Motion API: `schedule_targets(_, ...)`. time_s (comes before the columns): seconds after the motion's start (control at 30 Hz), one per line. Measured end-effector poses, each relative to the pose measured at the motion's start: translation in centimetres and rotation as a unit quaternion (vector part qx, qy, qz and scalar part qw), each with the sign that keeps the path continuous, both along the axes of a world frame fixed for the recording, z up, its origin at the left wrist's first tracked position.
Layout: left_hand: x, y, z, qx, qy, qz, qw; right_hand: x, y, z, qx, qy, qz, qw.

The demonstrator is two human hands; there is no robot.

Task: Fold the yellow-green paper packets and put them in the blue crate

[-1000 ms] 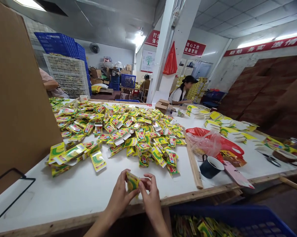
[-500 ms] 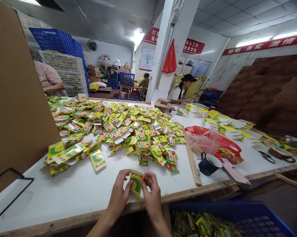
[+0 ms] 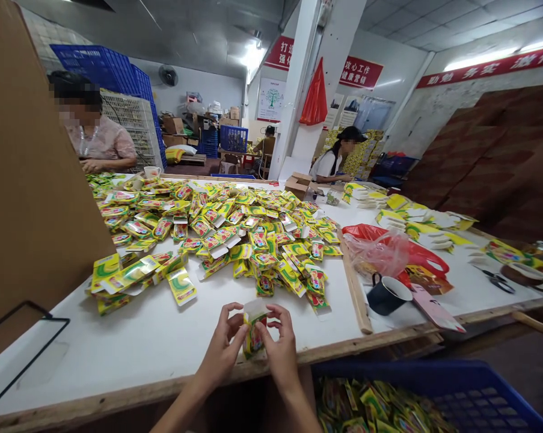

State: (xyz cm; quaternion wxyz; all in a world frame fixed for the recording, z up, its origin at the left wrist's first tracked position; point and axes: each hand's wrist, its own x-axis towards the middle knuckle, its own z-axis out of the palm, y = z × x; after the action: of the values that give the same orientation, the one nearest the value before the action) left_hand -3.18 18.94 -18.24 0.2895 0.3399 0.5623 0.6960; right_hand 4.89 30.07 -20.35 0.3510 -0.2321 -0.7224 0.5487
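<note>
At the near edge of the white table, your left hand and right hand hold one small yellow-and-green box between them, roughly upright, a pale flap at its top; the fingers of both hands grasp it from either side, thumbs on the face toward you; beyond it spreads a large heap of similar boxes, many with white flaps out; to your left a brown cardboard panel rises beside a smaller cluster; to your right a wooden strip lies on the table, with a dark mug just past it, near a red plastic bag; below the edge, at your right, a blue crate holds more packets; across the table, a person in a pink top sits partly behind the panel.
</note>
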Motion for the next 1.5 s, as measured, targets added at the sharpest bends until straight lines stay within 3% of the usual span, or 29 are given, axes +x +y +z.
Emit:
schedule_targets(0.13,0.2,0.3,-0.8,0.010,-0.003,0.031,0.999,-0.1,0.0,-0.3,-0.025,0.007,0.042,0.999)
schedule_targets(0.27,-0.5,0.3,-1.5,-0.032,0.059,0.046,0.997,0.3,0.7,0.1,-0.002,-0.008,0.076,0.997)
schedule_targets(0.37,-1.3,0.2,-1.4,-0.067,0.123,0.057,0.989,0.3,1.5,0.6,0.039,-0.016,0.115,0.993)
schedule_targets(0.5,-1.8,0.4,-1.3,-0.046,0.128,0.101,0.986,-0.1,2.0,1.0,0.040,-0.003,0.089,0.995)
schedule_targets(0.73,-1.4,0.0,-0.6,-0.051,0.191,0.098,0.975,0.1,1.3,1.8,0.087,0.000,0.129,0.988)
schedule_targets(0.97,-1.2,0.3,-0.2,-0.098,0.128,0.136,0.977,-1.1,0.9,2.5,0.069,-0.042,0.081,0.993)
schedule_targets(1.17,-1.3,0.4,-0.2,-0.091,0.105,0.141,0.980,-1.0,1.1,2.4,0.049,-0.045,0.092,0.994)
schedule_targets(1.37,-0.9,-1.1,-0.7,-0.067,0.223,0.110,0.966,-0.4,0.5,1.4,0.016,-0.035,0.147,0.988)
schedule_targets(1.43,-2.0,-1.8,-1.0,-0.092,0.271,0.121,0.951,0.8,1.1,2.1,0.033,-0.036,0.122,0.991)
schedule_targets(1.5,-4.3,-2.5,-1.4,-0.143,0.335,0.178,0.914,3.2,2.5,3.4,0.078,-0.051,0.057,0.994)
